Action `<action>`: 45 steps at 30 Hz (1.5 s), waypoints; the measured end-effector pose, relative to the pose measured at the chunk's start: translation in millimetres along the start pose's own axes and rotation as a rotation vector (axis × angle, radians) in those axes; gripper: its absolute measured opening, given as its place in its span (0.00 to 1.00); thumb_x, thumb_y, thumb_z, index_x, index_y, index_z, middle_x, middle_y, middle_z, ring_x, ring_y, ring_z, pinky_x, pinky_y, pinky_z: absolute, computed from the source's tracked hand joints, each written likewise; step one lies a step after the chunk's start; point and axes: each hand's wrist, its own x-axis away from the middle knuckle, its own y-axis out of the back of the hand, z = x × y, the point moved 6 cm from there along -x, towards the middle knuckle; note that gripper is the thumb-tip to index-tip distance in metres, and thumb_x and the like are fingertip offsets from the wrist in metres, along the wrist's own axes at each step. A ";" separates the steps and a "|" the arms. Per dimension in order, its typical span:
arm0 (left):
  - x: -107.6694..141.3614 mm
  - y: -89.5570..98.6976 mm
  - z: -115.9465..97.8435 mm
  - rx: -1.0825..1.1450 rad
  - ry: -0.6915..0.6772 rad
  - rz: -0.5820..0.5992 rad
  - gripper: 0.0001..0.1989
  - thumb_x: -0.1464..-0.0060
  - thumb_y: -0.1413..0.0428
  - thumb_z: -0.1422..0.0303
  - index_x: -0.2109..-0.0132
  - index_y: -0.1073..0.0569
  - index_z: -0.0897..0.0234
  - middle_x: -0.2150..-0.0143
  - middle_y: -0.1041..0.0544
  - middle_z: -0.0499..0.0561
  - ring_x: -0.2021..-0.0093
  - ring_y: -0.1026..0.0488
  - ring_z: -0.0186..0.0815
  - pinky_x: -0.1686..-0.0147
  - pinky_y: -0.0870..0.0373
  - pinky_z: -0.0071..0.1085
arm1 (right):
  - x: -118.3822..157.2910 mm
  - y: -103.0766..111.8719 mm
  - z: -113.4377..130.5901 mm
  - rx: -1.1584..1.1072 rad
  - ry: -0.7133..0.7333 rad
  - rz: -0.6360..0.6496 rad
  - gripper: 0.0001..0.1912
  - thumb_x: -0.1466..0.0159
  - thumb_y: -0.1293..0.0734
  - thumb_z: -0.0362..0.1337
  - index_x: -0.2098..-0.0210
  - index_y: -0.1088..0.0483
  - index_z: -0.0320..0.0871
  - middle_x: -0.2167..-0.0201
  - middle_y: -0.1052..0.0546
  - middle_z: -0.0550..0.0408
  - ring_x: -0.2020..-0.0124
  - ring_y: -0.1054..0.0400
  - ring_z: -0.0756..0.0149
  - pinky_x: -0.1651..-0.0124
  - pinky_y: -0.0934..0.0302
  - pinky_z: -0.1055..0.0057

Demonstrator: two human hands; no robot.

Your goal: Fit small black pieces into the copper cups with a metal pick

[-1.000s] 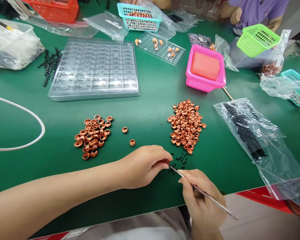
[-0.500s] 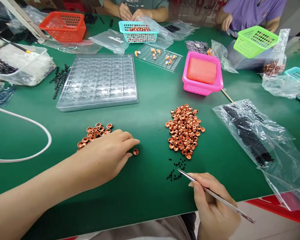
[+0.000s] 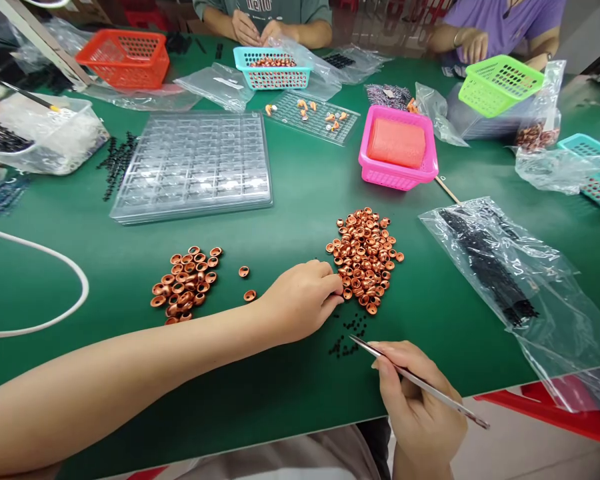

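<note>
Head camera view: the left hand (image 3: 300, 300) reaches across the green tabletop (image 3: 260, 413) to the left edge of a large heap of copper-coloured cups (image 3: 365, 257). Its fingers are curled in with the thumb just below the forefinger; whether a cup is pinched between them cannot be told, as the tips meet the heap there.

The right hand (image 3: 423, 400) pinches a pair of metal tweezers (image 3: 425, 385) between thumb and forefinger, pen-fashion. The tweezers slant up and to the left, their tip right by a scatter of tiny black dots (image 3: 354, 325) lying just below the heap.

Left of the left forearm's far end lies a smaller group of cups (image 3: 185, 280), its lowest ones partly hidden by the arm. Two single cups, an upper one (image 3: 243, 271) and a lower one (image 3: 250, 295), sit apart between that group and the heap, the lower one just beside the forearm.

Beyond the heap stands a pink basket (image 3: 399, 177) with a red roll (image 3: 396, 142) inside. To its right a clear bag (image 3: 555, 327) holds black sticks (image 3: 485, 267). Clear trays (image 3: 195, 167) are stacked beyond the smaller group, and a white cord (image 3: 86, 287) loops at the left.
</note>
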 end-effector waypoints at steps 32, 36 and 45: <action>50.3 -0.2 -5.4 0.472 -0.101 -0.126 0.09 0.39 0.48 0.74 0.53 0.26 0.67 0.65 0.23 0.50 0.67 0.27 0.33 0.66 0.31 0.27 | -13.6 -6.0 6.8 0.013 -0.001 0.144 0.15 0.41 0.32 0.22 0.60 0.26 0.45 0.65 0.19 0.55 0.65 0.23 0.64 0.63 0.28 0.64; 50.1 -1.3 -3.4 0.491 -0.083 -0.118 0.10 0.39 0.48 0.73 0.52 0.27 0.65 0.64 0.24 0.50 0.67 0.28 0.32 0.67 0.33 0.26 | -13.0 -6.0 8.1 0.018 -0.003 0.141 0.15 0.41 0.32 0.22 0.59 0.26 0.46 0.66 0.19 0.56 0.65 0.24 0.64 0.63 0.28 0.65; 48.6 -1.4 -4.0 0.474 -0.076 -0.097 0.10 0.37 0.49 0.71 0.51 0.27 0.64 0.65 0.24 0.49 0.68 0.29 0.32 0.68 0.34 0.26 | -12.3 -10.3 7.4 0.055 -0.021 0.152 0.14 0.40 0.31 0.24 0.59 0.26 0.47 0.65 0.19 0.56 0.65 0.23 0.64 0.63 0.28 0.64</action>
